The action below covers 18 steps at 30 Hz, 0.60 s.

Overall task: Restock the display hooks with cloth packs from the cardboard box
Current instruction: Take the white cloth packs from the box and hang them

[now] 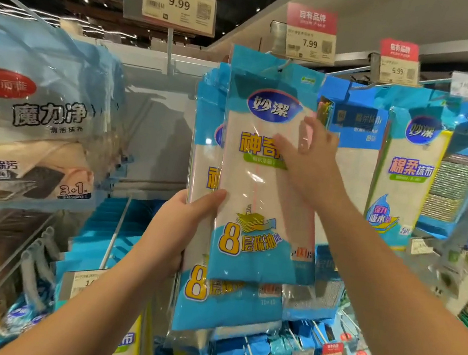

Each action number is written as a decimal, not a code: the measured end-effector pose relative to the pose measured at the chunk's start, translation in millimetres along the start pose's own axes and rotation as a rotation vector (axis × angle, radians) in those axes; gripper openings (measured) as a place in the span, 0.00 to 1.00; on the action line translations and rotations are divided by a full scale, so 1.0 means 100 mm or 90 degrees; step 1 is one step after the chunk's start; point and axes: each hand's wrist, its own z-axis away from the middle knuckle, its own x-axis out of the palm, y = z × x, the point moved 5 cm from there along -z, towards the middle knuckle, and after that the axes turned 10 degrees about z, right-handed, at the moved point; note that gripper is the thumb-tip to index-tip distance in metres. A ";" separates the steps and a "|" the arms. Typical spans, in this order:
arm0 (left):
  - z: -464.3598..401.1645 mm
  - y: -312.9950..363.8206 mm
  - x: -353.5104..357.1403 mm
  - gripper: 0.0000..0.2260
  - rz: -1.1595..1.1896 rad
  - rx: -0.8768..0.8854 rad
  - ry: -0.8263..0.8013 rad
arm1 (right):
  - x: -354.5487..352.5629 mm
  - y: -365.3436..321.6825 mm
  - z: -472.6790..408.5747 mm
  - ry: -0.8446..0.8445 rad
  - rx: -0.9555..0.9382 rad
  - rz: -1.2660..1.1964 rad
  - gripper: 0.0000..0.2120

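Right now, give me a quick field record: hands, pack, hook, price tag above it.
left hand: grips the stack of cloth packs at its left edge, thumb on the front
right hand: fingers spread flat against the front cloth pack
hook: at the front pack's top edge; whether it is threaded through is unclear
price tag: reads 7.99
cardboard box: not in view

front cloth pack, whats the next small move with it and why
Probably slide the front cloth pack further back on the hook. Its top already sits at the hook, the right hand presses its face, and the left hand grips the stack's edge.
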 end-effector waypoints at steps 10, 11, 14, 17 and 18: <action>-0.18 0.09 -0.12 0.14 -0.027 0.018 0.032 | 0.43 0.24 0.05 -0.088 0.034 0.115 0.46; -0.17 0.11 -0.20 0.13 -0.041 0.024 0.047 | 0.47 0.25 -0.01 -0.100 0.037 0.116 0.46; -0.08 0.18 -0.43 0.12 -0.080 0.053 0.092 | 0.58 0.26 -0.15 -0.134 0.044 0.130 0.44; 0.05 0.21 -0.65 0.11 -0.108 0.078 0.119 | 0.71 0.27 -0.28 -0.156 0.054 0.156 0.44; 0.09 0.22 -0.72 0.12 -0.128 0.092 0.129 | 0.77 0.29 -0.32 -0.165 0.058 0.159 0.45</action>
